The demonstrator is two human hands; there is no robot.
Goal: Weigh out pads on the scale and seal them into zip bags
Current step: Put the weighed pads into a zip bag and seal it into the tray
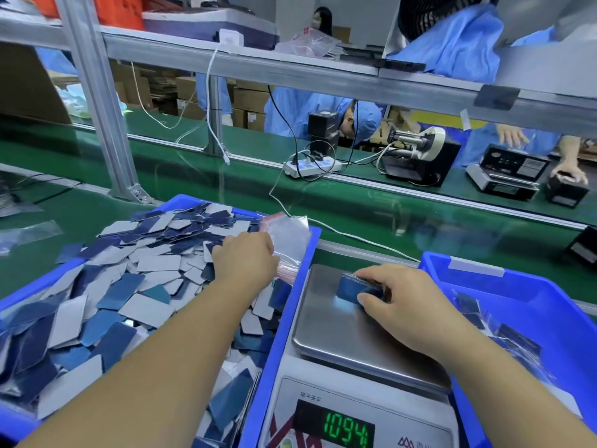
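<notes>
A blue bin [292, 305] on the left is heaped with loose blue and grey pads [129, 286]. My left hand [245, 257] reaches over the heap and touches a stack of clear zip bags [287, 240] lying at the bin's far right corner; whether it grips a bag is hidden. In the middle stands a steel scale [326, 331], with green digits [345, 428] on its display. My right hand [400, 295] grips a small stack of blue pads [350, 289] resting on the scale's pan.
A second blue bin [517, 286] at the right holds filled bags [513, 337]. Beyond lie a green conveyor belt [371, 208], a power strip [311, 166], a tape dispenser [416, 156] and another scale [507, 176]. People in blue coats work opposite. An aluminium post [100, 101] rises at left.
</notes>
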